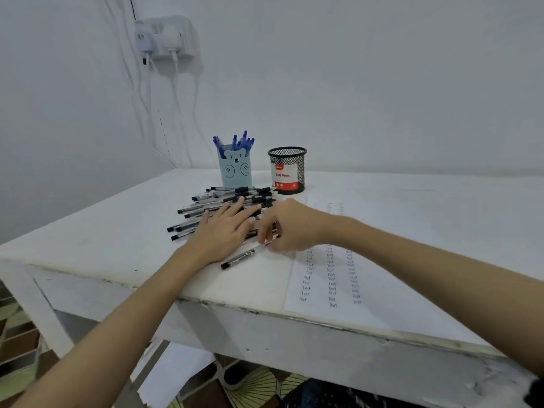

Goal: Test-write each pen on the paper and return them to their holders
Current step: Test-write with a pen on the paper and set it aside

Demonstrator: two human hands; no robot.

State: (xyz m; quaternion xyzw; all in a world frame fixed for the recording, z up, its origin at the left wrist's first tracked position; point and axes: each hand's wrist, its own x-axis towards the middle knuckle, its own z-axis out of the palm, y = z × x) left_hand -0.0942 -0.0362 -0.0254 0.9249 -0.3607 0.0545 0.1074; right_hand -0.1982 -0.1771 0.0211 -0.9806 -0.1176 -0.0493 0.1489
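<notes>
White table (103, 240) holds two cups: a blue bear cup (235, 169) with about seven blue pens (235, 141), and a mesh cup (288, 169), maybe empty. Left hand (225, 228) lies flat on the black pen pile (223, 201). Right hand (290, 225) pinches one pen (240, 258) beside the paper (329, 278).

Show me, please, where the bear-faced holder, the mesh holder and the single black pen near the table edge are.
bear-faced holder (235, 169), head view, on its front below the bear face.
mesh holder (287, 172), head view, on its red label.
single black pen (238, 259), head view, on mid barrel.
</notes>
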